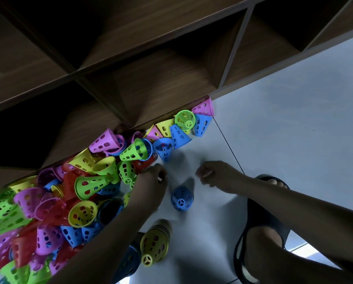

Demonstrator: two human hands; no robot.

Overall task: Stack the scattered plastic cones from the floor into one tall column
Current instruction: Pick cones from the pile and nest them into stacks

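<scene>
- A heap of perforated plastic cones (85,187) in pink, green, yellow, blue and red lies on the pale floor (284,124), pushed against the foot of a dark wooden shelf unit (151,58).
- The left hand (153,177) reaches the edge of the heap with its fingers bent; whether it pinches a cone cannot be told.
- The right hand (210,175) hovers above the floor, fingers curled inward, nothing seen in it.
- A single blue cone (181,198) stands between the two hands, apart from both.
- A yellow stack (155,242) of nested cones stands nearer the person, beside the left forearm.
- A foot in a dark sandal (261,232) rests on the right.
</scene>
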